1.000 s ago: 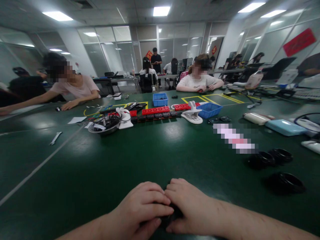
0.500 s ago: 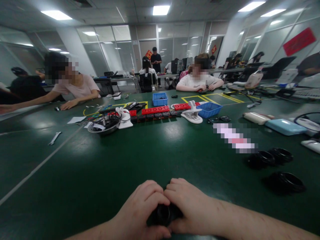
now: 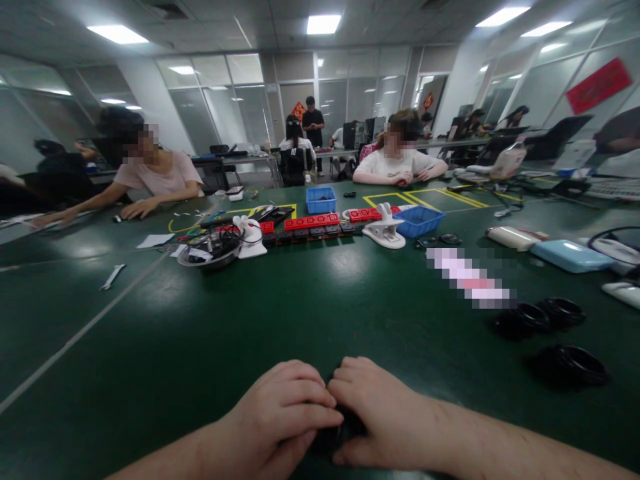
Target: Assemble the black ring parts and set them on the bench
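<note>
at the bottom centre of the frame my left hand [image 3: 285,417] and my right hand [image 3: 373,413] are pressed together, knuckles touching, both closed around a small black part [image 3: 333,437]. only a dark sliver of it shows between my fingers, low in the gap between the two hands, so i cannot tell its shape. my forearms run off the lower edge of the frame, resting on or just above the green counter [image 3: 210,340].

at the right of the frame, well apart from my hands, three black rings [image 3: 570,363] lie on the counter, two side by side and one nearer the lower right. above them sit a light blue case [image 3: 570,255] and a blurred pink strip.

in the middle of the frame, further up, there is a clear bowl [image 3: 210,250] full of cables, a row of red blocks [image 3: 313,221], a white clamp [image 3: 384,230] and two blue bins [image 3: 419,220]. a small wrench [image 3: 112,276] lies at the left. other people sit along the far edge of the counter, upper left and upper centre, their hands on the surface.
</note>
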